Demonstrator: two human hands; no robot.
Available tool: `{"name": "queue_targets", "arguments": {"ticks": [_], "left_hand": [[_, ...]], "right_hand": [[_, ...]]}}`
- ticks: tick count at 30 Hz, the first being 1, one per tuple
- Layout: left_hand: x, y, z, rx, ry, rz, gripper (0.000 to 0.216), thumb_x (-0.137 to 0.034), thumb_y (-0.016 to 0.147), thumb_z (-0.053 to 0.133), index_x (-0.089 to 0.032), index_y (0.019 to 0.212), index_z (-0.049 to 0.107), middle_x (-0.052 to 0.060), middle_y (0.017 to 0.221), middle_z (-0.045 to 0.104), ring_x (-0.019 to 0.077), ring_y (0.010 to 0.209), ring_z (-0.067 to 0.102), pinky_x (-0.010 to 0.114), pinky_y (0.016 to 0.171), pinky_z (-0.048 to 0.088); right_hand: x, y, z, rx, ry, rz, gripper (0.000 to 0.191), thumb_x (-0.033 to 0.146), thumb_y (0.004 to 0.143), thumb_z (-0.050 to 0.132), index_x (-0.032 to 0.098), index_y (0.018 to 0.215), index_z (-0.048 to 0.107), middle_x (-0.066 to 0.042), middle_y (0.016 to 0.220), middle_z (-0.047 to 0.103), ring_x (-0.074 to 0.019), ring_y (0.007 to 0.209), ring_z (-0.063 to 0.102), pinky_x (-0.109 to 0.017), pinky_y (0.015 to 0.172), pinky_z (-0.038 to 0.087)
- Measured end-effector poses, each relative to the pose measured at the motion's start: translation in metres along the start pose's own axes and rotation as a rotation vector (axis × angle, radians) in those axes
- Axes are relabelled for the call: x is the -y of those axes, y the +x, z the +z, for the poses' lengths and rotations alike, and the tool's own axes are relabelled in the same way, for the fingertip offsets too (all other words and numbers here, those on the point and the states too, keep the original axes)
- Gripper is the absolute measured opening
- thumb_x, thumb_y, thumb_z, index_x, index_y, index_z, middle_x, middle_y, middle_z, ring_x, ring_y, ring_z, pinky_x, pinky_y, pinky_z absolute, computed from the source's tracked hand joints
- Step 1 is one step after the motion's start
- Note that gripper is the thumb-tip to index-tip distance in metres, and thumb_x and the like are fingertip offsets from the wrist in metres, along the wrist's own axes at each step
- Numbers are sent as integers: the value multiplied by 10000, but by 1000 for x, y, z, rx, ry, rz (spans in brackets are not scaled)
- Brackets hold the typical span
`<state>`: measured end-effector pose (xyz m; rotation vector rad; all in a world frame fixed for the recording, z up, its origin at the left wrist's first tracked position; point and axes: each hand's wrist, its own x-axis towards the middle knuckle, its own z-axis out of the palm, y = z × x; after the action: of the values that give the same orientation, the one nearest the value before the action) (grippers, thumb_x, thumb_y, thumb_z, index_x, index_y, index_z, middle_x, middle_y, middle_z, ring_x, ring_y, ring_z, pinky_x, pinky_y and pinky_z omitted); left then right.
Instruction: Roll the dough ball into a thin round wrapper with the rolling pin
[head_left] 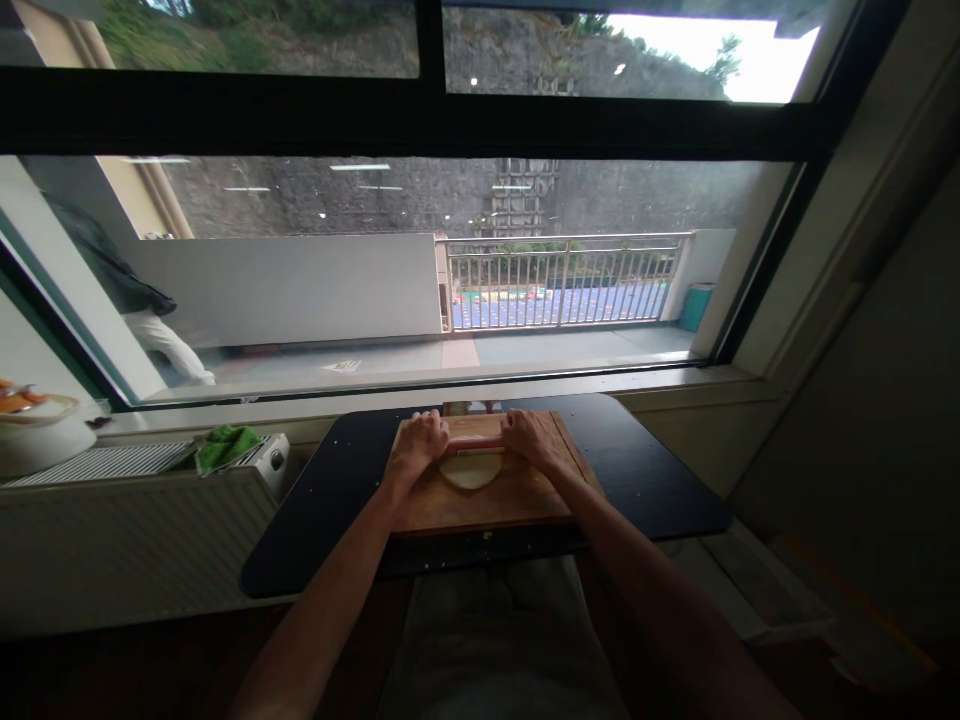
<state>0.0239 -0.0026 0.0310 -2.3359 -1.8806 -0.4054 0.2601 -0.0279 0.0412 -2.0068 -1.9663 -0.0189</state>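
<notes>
A wooden rolling pin (pixel 475 442) lies crosswise over a flattened piece of pale dough (pixel 471 472), hiding the dough's far part. My left hand (pixel 424 437) is closed around the pin's left end. Around the right end my right hand (pixel 527 437) is wrapped in the same way. Under the dough is a wooden board (pixel 480 512), set on a black table (pixel 652 480). Both forearms reach in from the bottom of the view.
Behind the board's far edge sits a small, unclear item (pixel 472 408). To the left, a green cloth (pixel 226 447) rests on a white radiator (pixel 142 510), near a white pot (pixel 41 435). A window fronts the table; outside, a person (pixel 124 285) stands at the left.
</notes>
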Motion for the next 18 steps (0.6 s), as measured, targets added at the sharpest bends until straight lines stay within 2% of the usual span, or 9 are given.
{"name": "queue_targets", "arguments": {"ticks": [7,12,15,18], "left_hand": [[5,22,1,11,-114,-74,418,-375,1080,416,-137,1117,757,177,1071,800,267,978,767,330,859,536],[6,34,4,7,-90,-49,456,-360,1085,390,-156,1071,798,179,1073,805,270,967,775,329,844,549],[5,38,4,21,-56,-36,485,-391,1085,385,-169,1078,816,181,1088,809,284,1004,778,340,865,563],[4,38,3,69,-7,-41,521,-409,1078,369,-164,1090,829,189,1122,810,299,1044,776,360,905,574]], "right_hand": [[1,22,1,-10,41,37,352,304,1030,506,134,1008,813,-192,1014,819,-244,866,760,-283,713,440],[1,34,2,-10,38,40,360,277,1071,461,140,1127,790,-193,1054,813,-239,916,764,-284,741,451],[2,37,3,-4,35,17,374,345,1083,464,166,1172,780,-184,1079,816,-247,953,770,-284,759,463],[2,37,3,50,24,11,457,427,1093,438,163,1114,811,-206,1096,816,-257,975,779,-281,767,469]]}}
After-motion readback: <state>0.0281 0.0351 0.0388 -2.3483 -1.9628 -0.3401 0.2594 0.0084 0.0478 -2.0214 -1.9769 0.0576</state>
